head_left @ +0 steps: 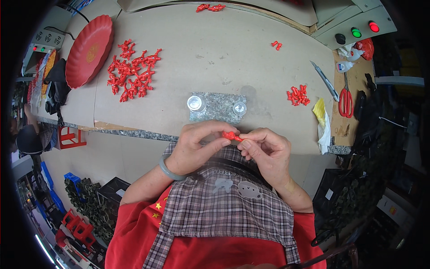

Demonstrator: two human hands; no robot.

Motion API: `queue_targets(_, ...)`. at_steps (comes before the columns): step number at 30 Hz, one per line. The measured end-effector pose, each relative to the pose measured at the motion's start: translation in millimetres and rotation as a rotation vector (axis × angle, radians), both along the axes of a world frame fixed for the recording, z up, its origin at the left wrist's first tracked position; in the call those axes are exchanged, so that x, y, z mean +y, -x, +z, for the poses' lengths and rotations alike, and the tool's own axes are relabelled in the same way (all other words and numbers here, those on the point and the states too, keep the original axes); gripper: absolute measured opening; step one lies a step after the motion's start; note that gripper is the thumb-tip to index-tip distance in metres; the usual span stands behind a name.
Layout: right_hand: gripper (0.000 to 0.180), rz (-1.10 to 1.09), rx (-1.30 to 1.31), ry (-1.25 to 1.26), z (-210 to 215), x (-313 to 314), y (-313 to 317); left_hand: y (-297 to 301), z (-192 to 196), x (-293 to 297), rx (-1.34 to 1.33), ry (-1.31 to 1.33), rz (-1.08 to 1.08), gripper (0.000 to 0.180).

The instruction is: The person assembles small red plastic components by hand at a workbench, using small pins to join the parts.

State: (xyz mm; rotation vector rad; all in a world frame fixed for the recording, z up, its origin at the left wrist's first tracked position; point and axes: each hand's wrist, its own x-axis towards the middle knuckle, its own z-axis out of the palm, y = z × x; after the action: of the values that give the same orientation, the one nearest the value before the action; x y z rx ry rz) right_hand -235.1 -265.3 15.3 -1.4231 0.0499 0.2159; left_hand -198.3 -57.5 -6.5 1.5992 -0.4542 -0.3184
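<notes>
Just over the table's front edge, a small glossy red plastic piece (230,135) is held between my two hands. My left hand (197,144) pinches its left end with thumb and forefinger. On its thin right end, the thumb and fingertips of my right hand (267,153) are closed. Right behind the hands lies a grey speckled stone slab (218,109). A round clear container (196,103) stands on its left part and a smaller clear one (239,108) on its right. What they contain is unclear.
Many red figures (144,81) lie at the left beside a scalloped red tray (85,62). Small red pieces (296,97) form a heap at the right. Near the right edge are a utility knife (325,80), red-handled scissors (346,102), a small glue bottle (344,67) and a yellow-white cloth (323,127).
</notes>
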Motion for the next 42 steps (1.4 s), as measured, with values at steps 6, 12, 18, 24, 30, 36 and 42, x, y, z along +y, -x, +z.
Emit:
queue_targets(6,0.010,0.017,0.058,-0.062,6.8,-5.3,-1.6,1.6,-6.9,-2.6,0.227,0.294,-0.051,0.025)
queue_targets(12,0.010,-0.004,0.080,-0.085,6.4,-2.4,-2.7,3.3,-5.1,-2.0,0.415,0.403,-0.027,0.029)
queue_targets(18,0.010,-0.016,0.085,-0.084,8.5,-2.1,-4.9,3.4,-4.8,-1.6,0.481,0.389,-0.039,0.033)
queue_targets(24,0.011,0.004,0.103,-0.089,5.1,-3.3,-4.7,4.0,-5.9,-2.8,0.362,0.296,-0.029,0.033)
queue_targets(30,0.011,-0.001,0.125,-0.095,0.9,-4.2,-3.1,1.0,-1.7,-1.4,-0.018,-0.002,0.019,0.030)
queue_targets(36,0.011,0.006,0.096,-0.048,-1.8,-3.6,-1.8,-2.3,2.5,-1.9,-0.317,-0.193,0.043,0.031)
queue_targets(42,0.011,0.018,0.050,-0.041,-5.5,-3.6,-0.6,-2.9,4.0,-4.3,-0.519,-0.224,0.093,0.030)
